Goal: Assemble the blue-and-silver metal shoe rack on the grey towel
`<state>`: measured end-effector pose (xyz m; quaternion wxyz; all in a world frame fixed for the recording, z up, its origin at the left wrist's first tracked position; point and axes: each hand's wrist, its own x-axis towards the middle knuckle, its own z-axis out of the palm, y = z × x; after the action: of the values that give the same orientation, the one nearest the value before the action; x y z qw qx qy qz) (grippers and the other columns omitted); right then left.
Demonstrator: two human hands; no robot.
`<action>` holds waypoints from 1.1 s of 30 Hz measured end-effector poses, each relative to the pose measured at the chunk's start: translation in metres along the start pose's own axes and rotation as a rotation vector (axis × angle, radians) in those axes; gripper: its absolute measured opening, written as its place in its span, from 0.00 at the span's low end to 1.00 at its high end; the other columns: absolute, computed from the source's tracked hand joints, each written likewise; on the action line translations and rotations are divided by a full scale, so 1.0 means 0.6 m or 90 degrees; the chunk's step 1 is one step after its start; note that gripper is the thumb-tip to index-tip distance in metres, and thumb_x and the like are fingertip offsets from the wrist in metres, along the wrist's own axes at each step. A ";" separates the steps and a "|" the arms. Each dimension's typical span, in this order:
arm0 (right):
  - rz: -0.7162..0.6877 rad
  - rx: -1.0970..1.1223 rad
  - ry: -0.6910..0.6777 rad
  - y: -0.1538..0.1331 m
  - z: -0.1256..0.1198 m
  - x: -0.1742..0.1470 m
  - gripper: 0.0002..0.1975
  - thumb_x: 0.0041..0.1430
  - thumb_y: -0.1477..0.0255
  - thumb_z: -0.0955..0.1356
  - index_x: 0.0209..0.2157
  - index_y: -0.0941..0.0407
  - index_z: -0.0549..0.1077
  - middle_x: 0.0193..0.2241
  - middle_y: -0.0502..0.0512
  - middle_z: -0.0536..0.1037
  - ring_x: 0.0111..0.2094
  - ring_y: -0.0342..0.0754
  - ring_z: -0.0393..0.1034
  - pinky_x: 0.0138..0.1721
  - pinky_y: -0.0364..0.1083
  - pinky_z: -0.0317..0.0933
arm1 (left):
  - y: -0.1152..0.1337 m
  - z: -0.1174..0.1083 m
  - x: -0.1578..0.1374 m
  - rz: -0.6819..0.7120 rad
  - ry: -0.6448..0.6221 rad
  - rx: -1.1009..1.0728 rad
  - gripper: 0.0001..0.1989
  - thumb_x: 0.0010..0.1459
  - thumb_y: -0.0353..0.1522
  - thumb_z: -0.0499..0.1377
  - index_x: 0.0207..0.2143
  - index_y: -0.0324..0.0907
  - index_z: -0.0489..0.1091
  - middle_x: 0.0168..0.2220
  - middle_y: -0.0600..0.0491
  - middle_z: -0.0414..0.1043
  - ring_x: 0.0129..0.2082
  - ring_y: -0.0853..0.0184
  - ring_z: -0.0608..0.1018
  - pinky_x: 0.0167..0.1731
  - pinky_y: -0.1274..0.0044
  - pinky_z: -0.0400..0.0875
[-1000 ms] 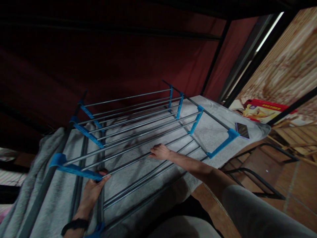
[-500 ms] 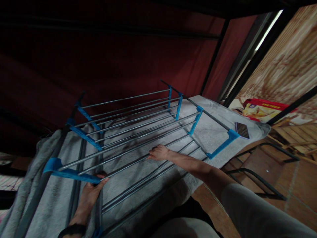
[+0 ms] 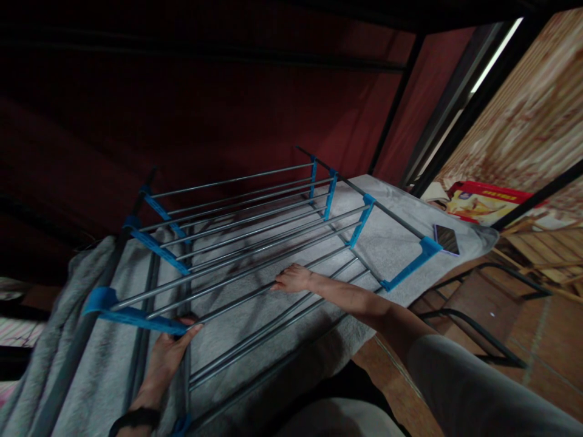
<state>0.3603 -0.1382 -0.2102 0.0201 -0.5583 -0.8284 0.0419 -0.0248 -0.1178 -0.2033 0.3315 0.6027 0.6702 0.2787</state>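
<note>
A shoe rack of grey metal tubes with blue plastic brackets lies across a grey blanket (image 3: 392,237). My left hand (image 3: 170,349) is closed around the near left corner, where a tube meets a blue bracket (image 3: 141,320). Part of its fingers is hidden behind that joint. Farther right along the same tube (image 3: 241,300), my right hand (image 3: 294,278) grips the middle with its fingers wrapped round. More blue brackets (image 3: 410,267) hold the tubes at the right end.
A phone (image 3: 446,239) lies on the blanket's right part. Beyond the edge stand a dark-framed chair (image 3: 483,303) and a red and yellow box (image 3: 487,200). Black metal posts (image 3: 396,103) and a dark red wall (image 3: 228,115) border the blanket at the back.
The rack's near left corner and my left hand sit very slightly farther right in the view. My right hand keeps its grip in nearly the same place.
</note>
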 end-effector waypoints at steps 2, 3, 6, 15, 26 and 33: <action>-0.012 -0.011 -0.018 0.001 -0.001 0.000 0.24 0.71 0.52 0.62 0.42 0.55 0.81 0.39 0.58 0.84 0.41 0.49 0.79 0.43 0.45 0.66 | -0.001 0.001 0.001 0.001 -0.001 0.002 0.26 0.33 0.52 0.66 0.31 0.44 0.74 0.34 0.47 0.81 0.45 0.44 0.80 0.51 0.59 0.74; -0.019 -0.017 -0.027 0.002 -0.001 -0.001 0.25 0.71 0.51 0.60 0.43 0.55 0.81 0.40 0.58 0.84 0.42 0.49 0.79 0.43 0.46 0.66 | -0.001 0.001 0.001 0.002 -0.003 0.004 0.26 0.33 0.52 0.66 0.32 0.44 0.74 0.34 0.47 0.81 0.46 0.44 0.80 0.51 0.59 0.74; -0.030 -0.018 -0.040 0.005 -0.001 -0.006 0.27 0.72 0.51 0.58 0.43 0.55 0.80 0.39 0.59 0.84 0.41 0.49 0.78 0.41 0.46 0.64 | -0.002 0.001 0.001 0.007 -0.007 0.009 0.27 0.34 0.53 0.66 0.32 0.43 0.74 0.35 0.45 0.81 0.47 0.44 0.80 0.51 0.60 0.73; -0.054 -0.011 0.074 -0.001 0.021 -0.016 0.23 0.72 0.54 0.61 0.43 0.59 0.76 0.38 0.61 0.82 0.41 0.50 0.76 0.39 0.46 0.61 | -0.003 0.001 0.002 0.010 -0.022 -0.020 0.30 0.32 0.55 0.68 0.32 0.44 0.73 0.38 0.46 0.82 0.48 0.45 0.80 0.53 0.61 0.74; -0.022 -0.010 -0.011 0.000 0.010 -0.006 0.23 0.72 0.53 0.61 0.45 0.56 0.77 0.37 0.59 0.83 0.37 0.48 0.76 0.34 0.45 0.58 | -0.019 0.003 0.010 -0.002 -0.003 -0.038 0.33 0.29 0.57 0.69 0.32 0.43 0.75 0.36 0.46 0.82 0.48 0.44 0.80 0.54 0.58 0.73; -0.024 -0.007 0.017 0.007 0.027 -0.004 0.24 0.71 0.53 0.60 0.43 0.57 0.78 0.36 0.59 0.83 0.35 0.48 0.75 0.34 0.44 0.57 | -0.020 0.002 0.010 0.041 -0.008 -0.009 0.33 0.31 0.60 0.68 0.31 0.43 0.76 0.35 0.45 0.82 0.46 0.43 0.81 0.52 0.58 0.74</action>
<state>0.3637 -0.1397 -0.2269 0.0290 -0.5429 -0.8388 0.0294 -0.0314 -0.1132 -0.2139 0.3309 0.6233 0.6463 0.2904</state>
